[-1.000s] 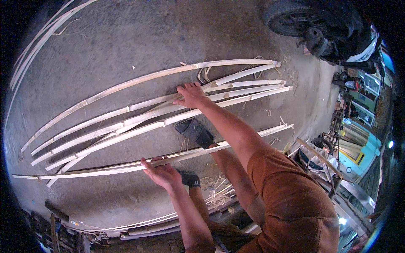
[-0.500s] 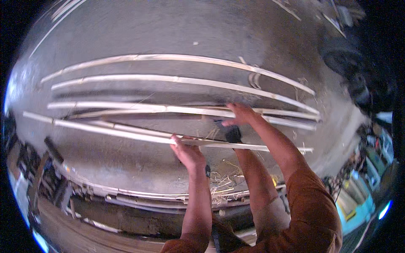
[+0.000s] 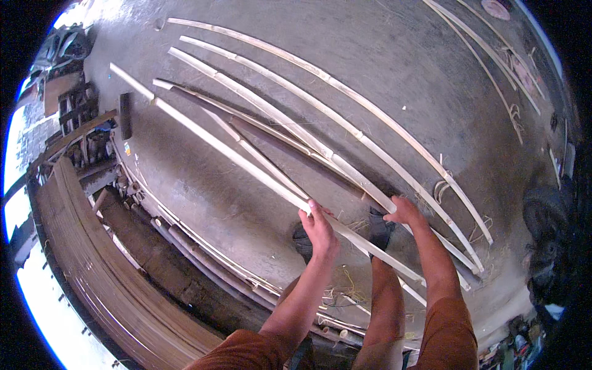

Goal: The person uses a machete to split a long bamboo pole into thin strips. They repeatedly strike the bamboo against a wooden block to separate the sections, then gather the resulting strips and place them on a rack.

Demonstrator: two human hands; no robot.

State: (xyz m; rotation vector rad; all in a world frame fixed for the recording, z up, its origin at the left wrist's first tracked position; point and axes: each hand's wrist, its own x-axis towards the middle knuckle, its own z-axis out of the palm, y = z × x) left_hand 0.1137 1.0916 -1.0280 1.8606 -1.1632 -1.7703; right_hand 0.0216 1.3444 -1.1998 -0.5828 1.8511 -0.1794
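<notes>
My left hand [image 3: 319, 233] is closed around a long pale bamboo strip [image 3: 216, 137], which slants from far left to near right in front of my legs. Further to the right, my right hand [image 3: 408, 211] has its thumb and fingers closed at the edges of a second bamboo strip [image 3: 277, 117]. Between these two lie a thinner strip [image 3: 262, 158] and a darker one [image 3: 296, 145], partly overlapping. Two more pale strips, a middle one [image 3: 345, 123] and an outer one [image 3: 382, 111], curve across the floor beyond my right hand.
Dark footwear [image 3: 381, 229] on my feet stands among the strips. Behind on the left are a slatted brown bench [image 3: 117, 290] and bamboo poles [image 3: 191, 246]. A short dark block [image 3: 125, 116] lies on the concrete floor [image 3: 203, 179]. More strips [image 3: 487, 49] lie far right, with a dark tire-like shape [image 3: 546, 213] nearer.
The view has turned, so the strips now run diagonally. My right hand has gone from spread fingers above a strip to closing on it. My left hand still holds its strip.
</notes>
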